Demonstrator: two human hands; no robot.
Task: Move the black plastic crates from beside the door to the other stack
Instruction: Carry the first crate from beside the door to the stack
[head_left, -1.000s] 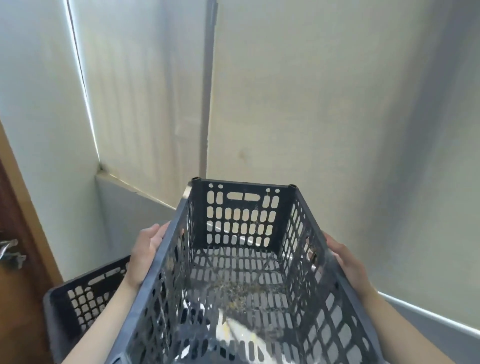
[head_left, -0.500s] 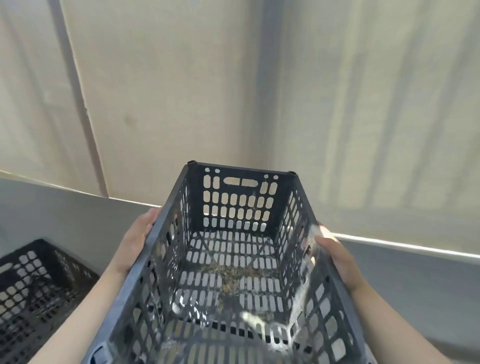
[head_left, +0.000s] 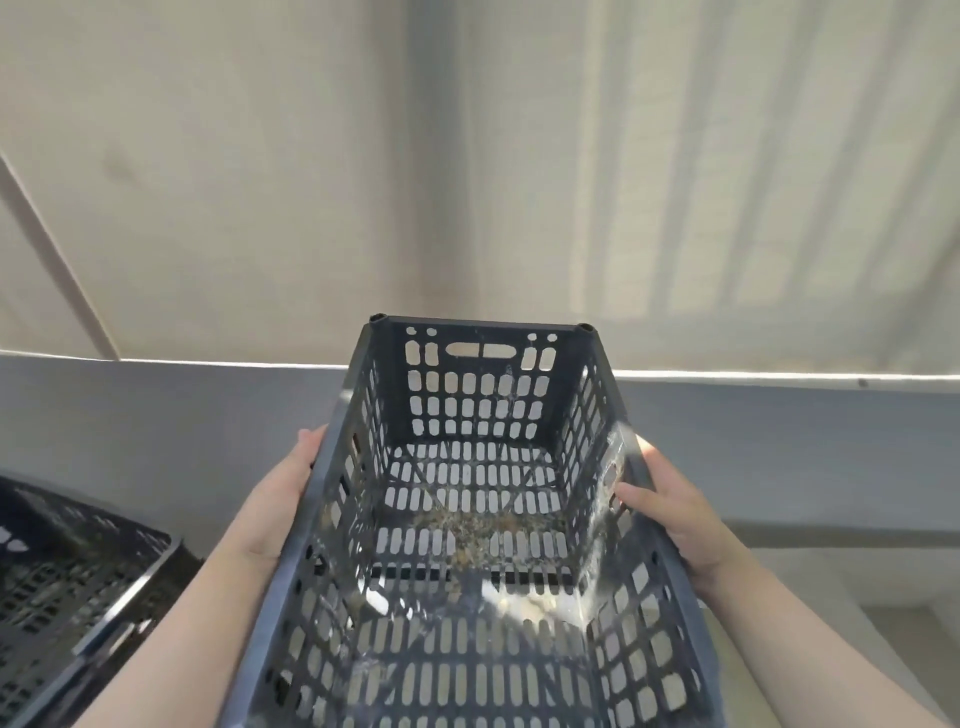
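I hold a black slotted plastic crate (head_left: 478, 395) in the air in front of me, its open top toward me and dry debris on its floor. My left hand (head_left: 283, 499) grips the crate's left rim from outside. My right hand (head_left: 670, 512) grips the right rim, fingers hooked through the side slots. Another black crate (head_left: 78, 582) sits lower at the left edge, partly cut off by the frame.
A grey low wall (head_left: 156, 415) runs across behind the crate, with pale roller blinds (head_left: 519, 156) above it. A light ledge or floor patch (head_left: 857, 597) shows at the lower right.
The view has swung right: the door and wall corner left the frame, and the second crate slid to the far left. Both hands keep the same hold on the carried crate.
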